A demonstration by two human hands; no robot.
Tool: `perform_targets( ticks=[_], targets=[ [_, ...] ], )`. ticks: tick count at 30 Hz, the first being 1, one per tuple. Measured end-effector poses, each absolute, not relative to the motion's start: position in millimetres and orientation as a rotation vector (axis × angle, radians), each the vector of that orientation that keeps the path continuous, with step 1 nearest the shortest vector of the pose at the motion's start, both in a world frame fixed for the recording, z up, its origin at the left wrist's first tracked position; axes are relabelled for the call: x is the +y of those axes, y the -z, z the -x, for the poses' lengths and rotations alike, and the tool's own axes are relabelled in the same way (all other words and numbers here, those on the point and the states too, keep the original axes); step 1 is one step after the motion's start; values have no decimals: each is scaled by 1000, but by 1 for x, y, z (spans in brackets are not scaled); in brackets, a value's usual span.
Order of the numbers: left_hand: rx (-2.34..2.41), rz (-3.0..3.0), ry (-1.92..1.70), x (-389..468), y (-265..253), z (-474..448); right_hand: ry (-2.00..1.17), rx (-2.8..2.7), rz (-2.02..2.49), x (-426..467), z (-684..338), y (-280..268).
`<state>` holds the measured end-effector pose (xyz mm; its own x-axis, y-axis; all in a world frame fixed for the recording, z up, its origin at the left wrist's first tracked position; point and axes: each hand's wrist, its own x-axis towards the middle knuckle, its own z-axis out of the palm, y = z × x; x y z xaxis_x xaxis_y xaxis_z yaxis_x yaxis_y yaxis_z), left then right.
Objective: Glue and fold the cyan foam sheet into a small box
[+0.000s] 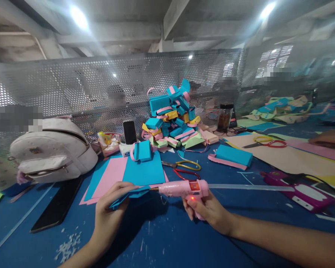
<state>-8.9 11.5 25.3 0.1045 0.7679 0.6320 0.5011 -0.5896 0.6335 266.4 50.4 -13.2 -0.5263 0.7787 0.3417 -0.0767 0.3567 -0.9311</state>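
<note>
Step in hand, judged: gluing a fold of blue paper. Best done with the nozzle kept at the paper's edge, a thin bead rather than a blob, the paper pinched well back from the hot tip, and the trigger squeezed gently.

Left to right:

1. White backpack [51, 149], lying on the blue counter [156, 238]; a dark flat slab just beside it, toward the wearer.
2. Left hand [111, 206], grip closed on the folded blue paper [128, 195], thumb on top, fingers beneath. The paper is held low over the counter, near centre, its right end meeting the glue gun's nozzle.
3. Folded blue paper: bright cyan, thin, creased into a flat wedge, edges slightly splayed; likely light and easily bent.
4. Stack of pink and blue sheets [120, 173], flat on the counter behind the hand; a small blue box with a pink strap stands at its far edge.
5. Pile of finished paper boxes [173, 119], blue, pink, yellow and green, against the perforated screen.
6. Scissors [184, 167], yellow and red handles, lying between pile and gun.
7. Pink glue gun [184, 188], level, nozzle pointing left, a clear glue stick projecting from its rear; a red light glows on the body.
8. Right hand [209, 210], grip closed around the gun's handle from below.
</note>
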Motion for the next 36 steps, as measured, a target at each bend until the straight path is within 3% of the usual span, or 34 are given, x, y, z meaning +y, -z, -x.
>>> perform_targets(
  ticks=[36],
  targets=[
    [1351,-2052,-1541,13,-35,5,-1379,-1668,661,53,-265,13]
  ],
)
